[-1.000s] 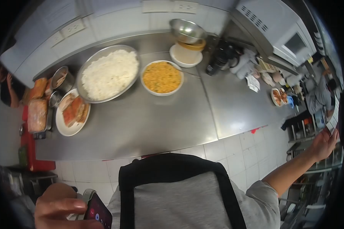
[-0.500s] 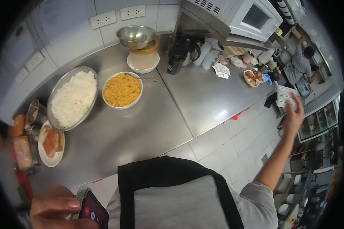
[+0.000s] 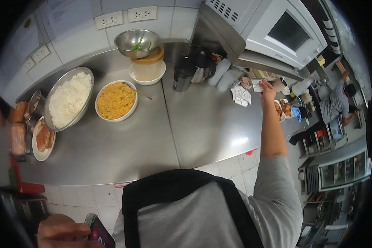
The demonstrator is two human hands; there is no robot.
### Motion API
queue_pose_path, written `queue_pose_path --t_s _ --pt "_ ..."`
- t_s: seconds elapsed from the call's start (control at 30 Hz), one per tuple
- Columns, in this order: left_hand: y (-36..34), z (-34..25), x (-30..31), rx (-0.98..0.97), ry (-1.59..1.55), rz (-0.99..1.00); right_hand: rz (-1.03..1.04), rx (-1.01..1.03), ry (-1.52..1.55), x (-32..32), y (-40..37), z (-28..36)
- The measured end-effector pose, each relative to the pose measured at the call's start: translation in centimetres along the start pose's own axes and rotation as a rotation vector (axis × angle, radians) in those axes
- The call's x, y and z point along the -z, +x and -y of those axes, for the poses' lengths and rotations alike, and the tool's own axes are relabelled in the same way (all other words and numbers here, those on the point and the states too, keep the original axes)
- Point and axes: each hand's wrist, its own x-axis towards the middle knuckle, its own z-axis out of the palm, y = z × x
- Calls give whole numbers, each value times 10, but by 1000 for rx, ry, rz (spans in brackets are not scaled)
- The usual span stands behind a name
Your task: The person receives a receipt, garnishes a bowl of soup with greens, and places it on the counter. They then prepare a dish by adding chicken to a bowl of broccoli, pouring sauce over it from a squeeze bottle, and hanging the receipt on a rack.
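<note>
Head view over a steel bench [image 3: 202, 128] in a working kitchen. The right hand [image 3: 268, 87] was stretched out over the far right part of the bench, below the microwave [image 3: 277, 29], with its grip pinched on a small paper slip [image 3: 258, 84] at the fingertips. The slip was held just above the bench, close beside a few loose receipts [image 3: 240, 96] lying flat on the steel. The left hand [image 3: 64, 235] sat low at the lower left edge of the view, near the body and well away from the bench, its grip closed around a phone [image 3: 98, 233] with the screen lit.

Also on the bench were a tray of white rice [image 3: 68, 99], a bowl of yellow rice [image 3: 115, 100] just beside it, a steel bowl [image 3: 137, 41] stacked on a lidded tub, a dark flask [image 3: 182, 74] and a plate of food [image 3: 43, 138]. A co-worker [image 3: 339, 103] stood well apart at the right.

The slip was judged to be very light, thin and limp. It would likely crease or tear easily and slide on the smooth steel, so a light pinch at one edge between thumb and forefinger should suffice. The phone was judged rigid and smooth, and best held by its long sides.
</note>
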Motion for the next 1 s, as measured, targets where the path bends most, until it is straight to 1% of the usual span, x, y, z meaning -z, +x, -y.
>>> queue_pose_path --t_s 0.03,0.07,0.17,0.2,0.23,0.27,0.3,0.33,0.37,0.43,0.5,0.6,0.7,0.73,0.83,0.93,1.0 --pt "6 -2 -8 51 1 1 -10 11 21 -3 19 -5" --pt "15 -2 -16 106 -2 1 42 28 77 -2 37 -15" --pt "41 4 -60 68 38 -241 70 2 158 0 66 -50" --pt "46 -2 -65 141 109 -171 71 -26 98 2 66 -62" --pt "53 -12 -65 222 182 -96 79 -128 84 1 63 -77" --pt "60 -17 -70 247 227 -79 153 -108 102 5 64 -98" --pt "68 -23 -75 271 272 -62 135 -95 -239 9 66 -116" --pt "78 -18 -85 217 292 -107 196 -128 -423 13 76 -138" --pt "78 -19 -92 195 323 -128 238 -89 -803 10 64 -132" --pt "78 -18 -107 153 386 -170 224 67 -814 14 64 -158" --pt "97 -26 -105 234 395 -109 156 209 -790 19 69 -179" --pt "105 -28 -111 264 424 -112 -228 709 -1219 8 38 -146" --pt "103 -31 -111 270 443 -92 15 525 -994 15 45 -134" --pt "104 -32 -111 274 444 -85 61 499 -885 12 42 -131" --pt "103 -36 -111 283 457 -74 139 291 -734 6 54 -135" --pt "102 -39 -110 288 462 -67 157 115 -476 2 77 -154" --pt "101 -40 -111 290 468 -61 187 91 -462 2 90 -162"
